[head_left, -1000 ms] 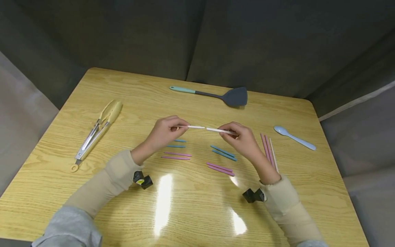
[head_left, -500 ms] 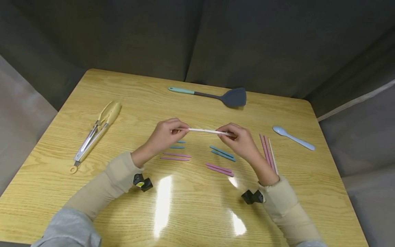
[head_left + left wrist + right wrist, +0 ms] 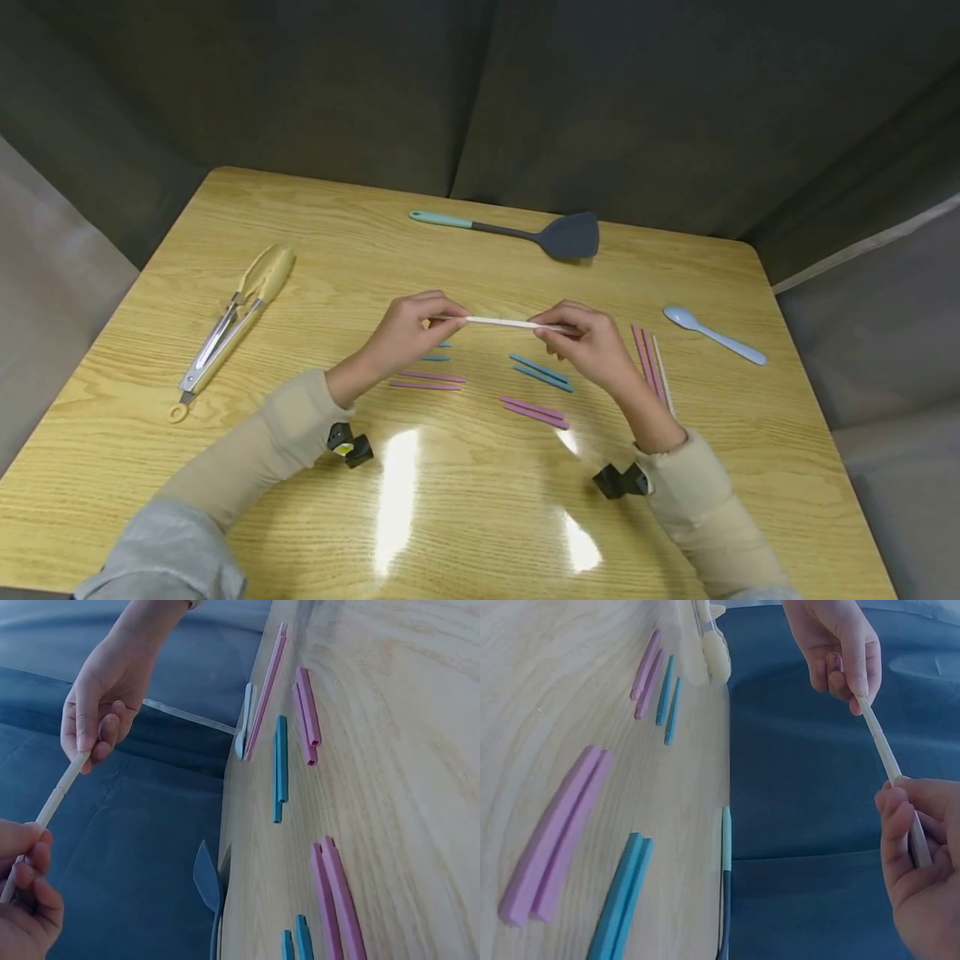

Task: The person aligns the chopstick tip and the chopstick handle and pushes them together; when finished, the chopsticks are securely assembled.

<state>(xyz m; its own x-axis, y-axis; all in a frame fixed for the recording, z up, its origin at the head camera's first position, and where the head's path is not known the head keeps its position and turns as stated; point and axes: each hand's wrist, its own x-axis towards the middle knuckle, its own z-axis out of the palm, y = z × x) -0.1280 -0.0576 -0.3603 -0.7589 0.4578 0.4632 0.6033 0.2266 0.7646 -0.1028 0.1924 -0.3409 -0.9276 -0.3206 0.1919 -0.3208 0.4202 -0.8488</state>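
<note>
This looks like a curtained-off recording booth: dark cloth (image 3: 300, 100) hangs across the top of the frame behind a wood-grain bench (image 3: 480, 517), and paler drapes (image 3: 900, 333) close in the left and right edges. Small black cameras (image 3: 361, 451), strapped at both wrists below centre, suit such a set-up.

The held chopstick (image 3: 501, 322) is white; nearer than it, blue sticks (image 3: 543, 379) and pink sticks (image 3: 536, 417); beyond it, a mint-handled, charcoal-bladed spatula (image 3: 506, 231); left of it, silver, yellow-headed tongs (image 3: 227, 343); right of it, a pale-blue spoon (image 3: 718, 337); beneath it, a yellowish, wood-grained table (image 3: 480, 500).
</note>
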